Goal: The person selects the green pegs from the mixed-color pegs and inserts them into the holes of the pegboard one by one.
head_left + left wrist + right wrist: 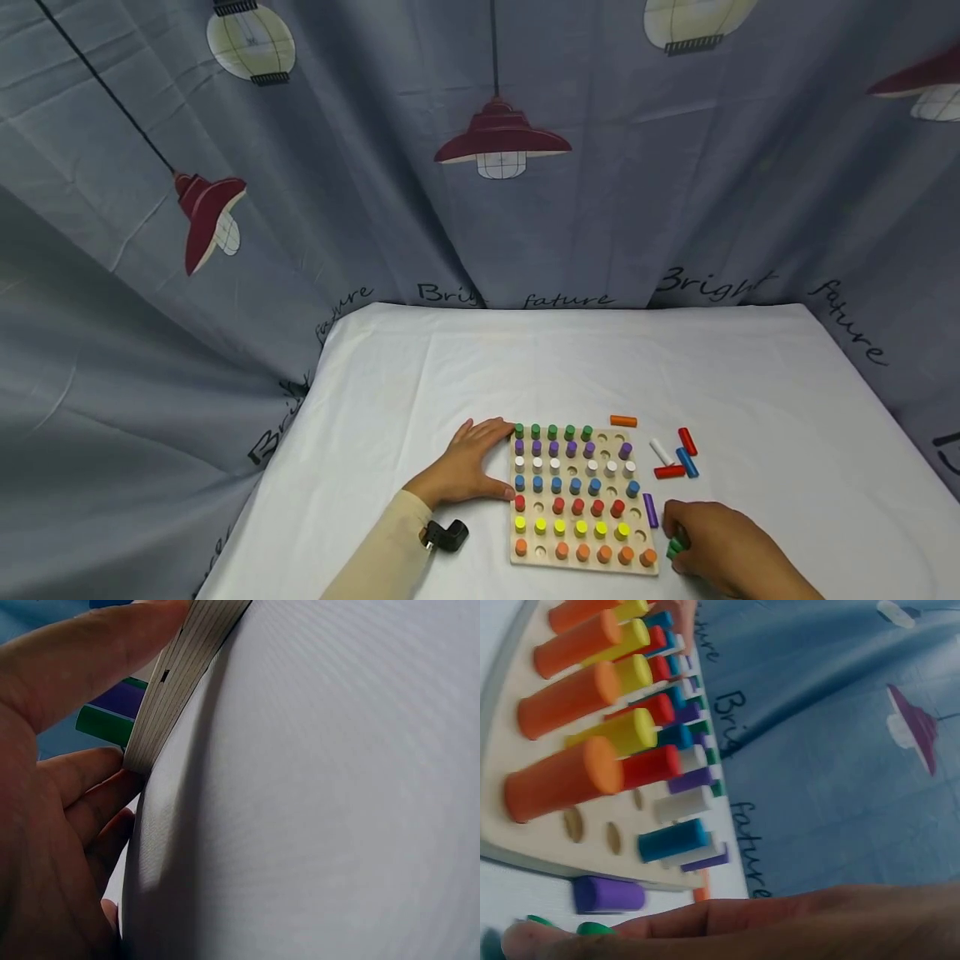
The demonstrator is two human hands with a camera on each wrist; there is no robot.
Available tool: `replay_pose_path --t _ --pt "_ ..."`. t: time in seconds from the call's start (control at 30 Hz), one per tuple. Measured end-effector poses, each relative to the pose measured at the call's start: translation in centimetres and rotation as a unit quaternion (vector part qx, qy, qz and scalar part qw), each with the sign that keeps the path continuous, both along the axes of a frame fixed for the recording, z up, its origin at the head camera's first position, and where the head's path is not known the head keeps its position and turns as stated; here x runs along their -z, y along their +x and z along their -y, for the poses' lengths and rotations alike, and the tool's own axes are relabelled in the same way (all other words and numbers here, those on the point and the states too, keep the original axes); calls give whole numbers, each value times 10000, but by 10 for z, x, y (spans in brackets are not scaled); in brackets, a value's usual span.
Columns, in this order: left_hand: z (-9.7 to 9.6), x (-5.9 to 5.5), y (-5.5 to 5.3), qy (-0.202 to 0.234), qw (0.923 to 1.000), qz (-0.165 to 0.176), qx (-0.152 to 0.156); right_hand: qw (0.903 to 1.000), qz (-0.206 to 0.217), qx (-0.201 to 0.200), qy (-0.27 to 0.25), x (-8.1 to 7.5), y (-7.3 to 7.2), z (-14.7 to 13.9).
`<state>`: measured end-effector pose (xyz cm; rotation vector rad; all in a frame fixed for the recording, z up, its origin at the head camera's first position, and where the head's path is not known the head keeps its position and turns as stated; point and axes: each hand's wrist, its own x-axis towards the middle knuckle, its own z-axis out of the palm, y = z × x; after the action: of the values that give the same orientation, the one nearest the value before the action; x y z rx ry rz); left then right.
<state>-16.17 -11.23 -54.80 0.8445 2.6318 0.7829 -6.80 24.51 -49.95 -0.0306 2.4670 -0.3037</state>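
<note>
A wooden pegboard point(585, 564) lies on the white cloth, holding rows of green, purple, white, blue, red, yellow and orange pegs, with some bare holes among them. Along its left edge my left hand point(468, 467) rests with thumb and fingers spread, touching the side. In the left wrist view, the thumb point(97, 656) lies against the board's layered edge point(176, 690). Off the board's lower right corner, my right hand point(723, 546) pinches green pegs point(674, 547) close to the cloth; the fingers partly hide them. A loose purple peg point(650, 511) lies between that hand and the board.
Right of the board lie two red pegs point(670, 472), a blue peg point(687, 462) and a white peg point(662, 452). An orange peg point(623, 421) lies behind the board. A grey printed curtain point(600, 217) hangs behind the table. A black device point(446, 536) is strapped at the left wrist.
</note>
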Motion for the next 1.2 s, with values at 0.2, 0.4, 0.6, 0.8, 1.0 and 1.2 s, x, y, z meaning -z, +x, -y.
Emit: replay_pose_path --t 0.2,0.4,0.6,0.8,1.0,1.2 --pt "1 -3 1 12 10000 -20 49 9980 -551 202 -222 -25 -2 -3" --pt "5 -3 2 -80 9999 -93 -9 9871 -1556 233 -311 -48 -16 -7" --pt "3 -4 2 31 9999 -75 62 9710 -2331 186 -491 -58 -31 -6" --pt "2 -3 1 -3 9999 -131 60 9623 -2611 154 -748 -57 -48 5" --pt "0 -3 1 44 9999 -112 64 9545 -2832 125 -921 -56 -57 15" --pt "0 -6 0 13 10000 5 60 9332 -3393 -29 -1187 -56 -62 24"
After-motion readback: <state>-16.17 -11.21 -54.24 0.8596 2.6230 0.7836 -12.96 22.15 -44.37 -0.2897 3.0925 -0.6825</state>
